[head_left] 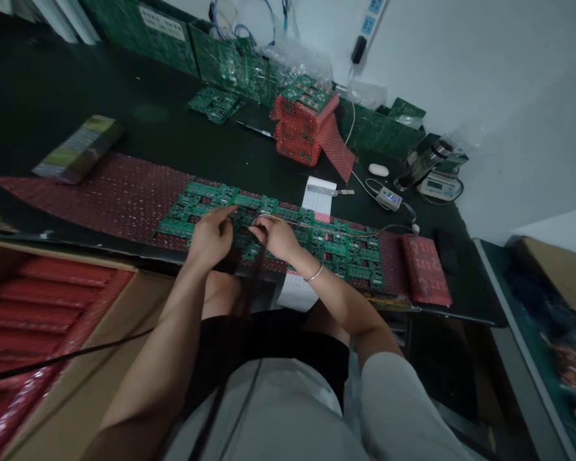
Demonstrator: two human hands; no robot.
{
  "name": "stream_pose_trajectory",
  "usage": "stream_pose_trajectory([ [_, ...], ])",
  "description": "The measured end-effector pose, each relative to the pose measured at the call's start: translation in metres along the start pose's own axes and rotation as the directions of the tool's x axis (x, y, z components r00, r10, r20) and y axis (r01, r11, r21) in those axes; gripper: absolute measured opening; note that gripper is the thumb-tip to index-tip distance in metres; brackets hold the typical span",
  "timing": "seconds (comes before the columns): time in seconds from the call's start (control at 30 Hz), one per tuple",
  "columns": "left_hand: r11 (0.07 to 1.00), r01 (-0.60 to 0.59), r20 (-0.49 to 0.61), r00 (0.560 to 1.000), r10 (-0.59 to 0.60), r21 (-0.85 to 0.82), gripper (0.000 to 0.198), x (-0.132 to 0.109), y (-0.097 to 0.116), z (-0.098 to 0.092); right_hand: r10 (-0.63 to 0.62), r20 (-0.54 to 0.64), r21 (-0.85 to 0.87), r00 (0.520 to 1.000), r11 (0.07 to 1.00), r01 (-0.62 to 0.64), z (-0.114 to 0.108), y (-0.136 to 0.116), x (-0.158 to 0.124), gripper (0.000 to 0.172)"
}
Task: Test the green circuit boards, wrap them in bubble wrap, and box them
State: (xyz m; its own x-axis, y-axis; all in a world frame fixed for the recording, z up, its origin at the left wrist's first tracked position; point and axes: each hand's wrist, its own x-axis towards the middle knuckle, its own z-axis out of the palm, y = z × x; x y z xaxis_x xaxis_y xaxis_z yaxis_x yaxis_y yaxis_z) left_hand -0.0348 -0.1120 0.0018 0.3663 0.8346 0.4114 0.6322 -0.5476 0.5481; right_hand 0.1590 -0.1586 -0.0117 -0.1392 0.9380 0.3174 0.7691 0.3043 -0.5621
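Several green circuit boards (pixel 333 245) lie in a row on red bubble wrap (pixel 139 192) along the bench's front edge. My left hand (pixel 212 235) rests at the boards toward the left, its thumb and forefinger curved apart, with nothing visible between them. Close to its right, my right hand (pixel 274 235) is pinched over the boards. A thin cable (pixel 355 234) runs from that hand rightward to a small meter with a lit display (pixel 389 198). The end of the cable is hidden in my fingers. A white paper strip (pixel 319 192) passes under the boards.
Red-wrapped boards (pixel 297 131) are stacked behind the row. A red packet (pixel 426 269) lies at the right end and a wrapped bundle (pixel 79 148) at the left. Farther back are a pen (pixel 255 129) and loose boards (pixel 214 104). An open carton (pixel 86 358) stands below left.
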Motion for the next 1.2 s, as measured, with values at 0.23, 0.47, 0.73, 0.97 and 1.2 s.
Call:
stream_pose_trajectory([
  [0.23, 0.998, 0.020, -0.151, 0.988, -0.030, -0.066, 0.033, -0.061, 0.019, -0.011, -0.050, 0.050, -0.162, 0.997, 0.985, 0.058, -0.004, -0.008, -0.003, 0.031],
  [0.47, 0.998, -0.019, -0.218, 0.976, 0.005, -0.063, 0.028, -0.084, 0.035, -0.008, -0.056, 0.093, -0.207, 0.994, 0.976, 0.075, -0.007, -0.010, -0.001, 0.031],
  [0.73, 0.994, -0.105, -0.171, 0.981, 0.096, -0.044, 0.023, -0.095, 0.050, -0.002, -0.086, 0.118, -0.127, 0.989, 0.987, 0.101, -0.007, 0.000, 0.006, 0.030],
  [0.97, 0.894, -0.395, 0.018, 0.913, 0.408, -0.211, 0.013, -0.115, 0.097, 0.039, -0.130, 0.044, 0.042, 0.991, 0.991, 0.128, 0.007, 0.019, 0.010, 0.024],
  [1.2, 0.863, -0.474, 0.023, 0.874, 0.485, -0.177, 0.012, -0.119, 0.105, 0.078, -0.135, 0.055, 0.035, 0.989, 0.990, 0.133, 0.006, 0.020, 0.009, 0.023],
])
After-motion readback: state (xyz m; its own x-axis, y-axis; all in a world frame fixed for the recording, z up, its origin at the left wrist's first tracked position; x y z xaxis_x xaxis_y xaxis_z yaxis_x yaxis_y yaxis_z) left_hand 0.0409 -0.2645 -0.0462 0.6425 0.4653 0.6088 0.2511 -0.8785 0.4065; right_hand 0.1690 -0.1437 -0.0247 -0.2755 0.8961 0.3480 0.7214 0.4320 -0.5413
